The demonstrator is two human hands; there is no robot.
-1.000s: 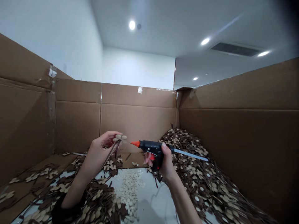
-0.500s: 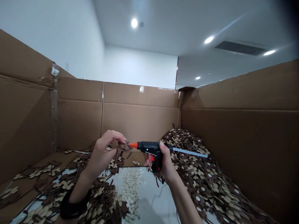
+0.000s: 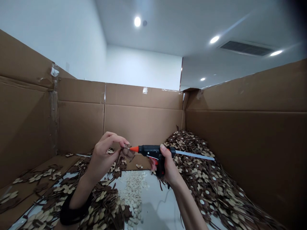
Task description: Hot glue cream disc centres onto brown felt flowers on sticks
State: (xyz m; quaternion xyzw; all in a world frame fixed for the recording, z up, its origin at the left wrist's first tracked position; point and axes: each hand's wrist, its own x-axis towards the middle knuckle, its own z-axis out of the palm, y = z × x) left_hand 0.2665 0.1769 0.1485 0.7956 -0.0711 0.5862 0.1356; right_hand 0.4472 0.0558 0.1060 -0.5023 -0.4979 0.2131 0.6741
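My left hand [image 3: 105, 150] pinches a brown flower-shaped piece [image 3: 128, 154] between thumb and fingers, above the work surface. Wrapped around the handle of a black glue gun [image 3: 151, 150], my right hand [image 3: 169, 161] has fingers at its red trigger. The gun's orange nozzle [image 3: 134, 149] points left and meets the flower piece near its middle; whether glue is coming out is too small to tell. A long whitish glue stick [image 3: 194, 155] juts from the rear of the gun.
Cardboard walls [image 3: 144, 123] enclose the white work surface [image 3: 158, 204]. Small cream discs [image 3: 133, 191] lie spread in the middle. Brown and cream flower pieces with strips are heaped at left [image 3: 103, 204] and in a tall pile at right [image 3: 203, 179].
The flower piece has tilted in my left hand. The glue gun has shifted slightly left, its nozzle now nearer the flower's middle.
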